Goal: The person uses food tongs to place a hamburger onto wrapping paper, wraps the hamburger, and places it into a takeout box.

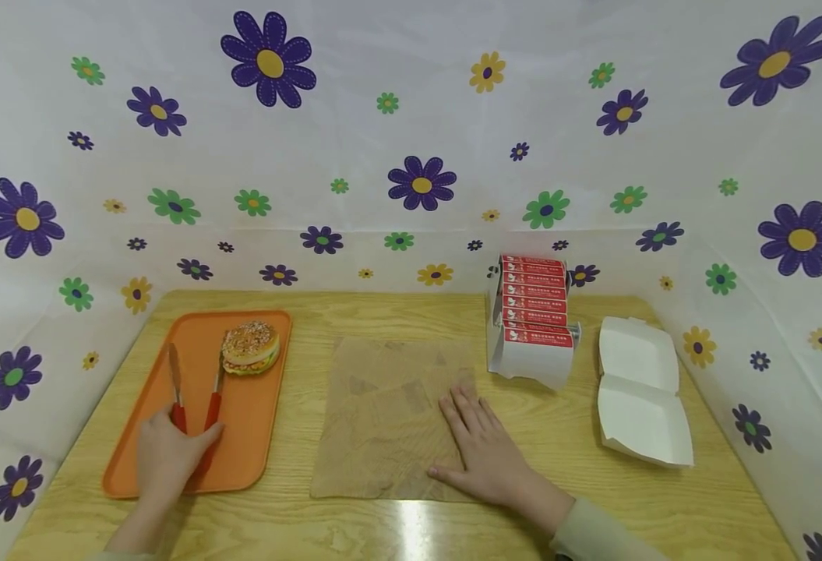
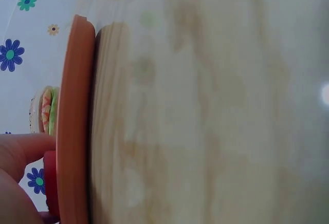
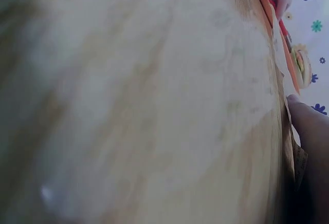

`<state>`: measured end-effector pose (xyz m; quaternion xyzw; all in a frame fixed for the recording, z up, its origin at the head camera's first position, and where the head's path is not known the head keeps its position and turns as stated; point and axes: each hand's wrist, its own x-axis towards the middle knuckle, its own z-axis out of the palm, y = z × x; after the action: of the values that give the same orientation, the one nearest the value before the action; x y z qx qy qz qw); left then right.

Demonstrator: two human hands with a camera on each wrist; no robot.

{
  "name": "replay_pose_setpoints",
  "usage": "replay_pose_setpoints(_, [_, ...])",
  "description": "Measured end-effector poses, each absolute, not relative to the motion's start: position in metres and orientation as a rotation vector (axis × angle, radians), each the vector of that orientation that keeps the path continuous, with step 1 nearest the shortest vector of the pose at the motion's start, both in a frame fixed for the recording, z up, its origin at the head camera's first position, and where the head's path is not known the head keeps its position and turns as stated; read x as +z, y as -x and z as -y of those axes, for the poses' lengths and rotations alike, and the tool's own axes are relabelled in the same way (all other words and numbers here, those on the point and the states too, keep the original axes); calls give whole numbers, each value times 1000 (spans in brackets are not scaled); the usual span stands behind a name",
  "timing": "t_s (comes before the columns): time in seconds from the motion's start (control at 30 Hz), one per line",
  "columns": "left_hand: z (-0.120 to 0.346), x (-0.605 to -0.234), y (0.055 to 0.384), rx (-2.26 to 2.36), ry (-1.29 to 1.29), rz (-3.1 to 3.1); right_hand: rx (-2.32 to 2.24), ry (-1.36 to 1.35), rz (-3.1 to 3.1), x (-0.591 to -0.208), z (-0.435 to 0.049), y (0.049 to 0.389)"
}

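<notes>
At the left, my left hand (image 1: 165,456) has its thumb and fingers about the red handles of a pair of metal tongs (image 1: 212,409), whose two arms are spread apart. The tongs lie over an orange tray (image 1: 242,452). A seeded-bun hamburger (image 1: 251,348) sits on the tray's far right part, next to the tip of the right tong arm. My right hand (image 1: 484,456) rests flat, fingers spread, on the right edge of a brown sheet of wrapping paper (image 1: 375,421). In the left wrist view, a red handle (image 2: 50,183) shows beside the left hand, against the tray's rim.
Behind and right of the paper stands a white holder (image 1: 530,366) with several red-and-white boxes (image 1: 533,291). An opened white takeaway box (image 1: 642,413) lies at the right on the wooden table (image 1: 298,530). A flowered cloth (image 1: 354,132) surrounds the table.
</notes>
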<state>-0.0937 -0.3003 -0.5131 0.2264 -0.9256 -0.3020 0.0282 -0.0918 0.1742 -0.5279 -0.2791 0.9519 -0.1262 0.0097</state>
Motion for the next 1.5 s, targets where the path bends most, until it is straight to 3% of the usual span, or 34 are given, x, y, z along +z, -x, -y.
replay_pose_setpoints(0.37, [313,-517,89,-1180,-945,2568,-347,860,-2966,-528,-175,90])
replay_pose_setpoints(0.97, [339,-481,84,-1578,-1169,2523,-362,854,-2947,-526,-173,92])
replay_pose_setpoints(1.5, [318,-476,75,-1307,-764,2832,-380,867,-2978,-531,-175,92])
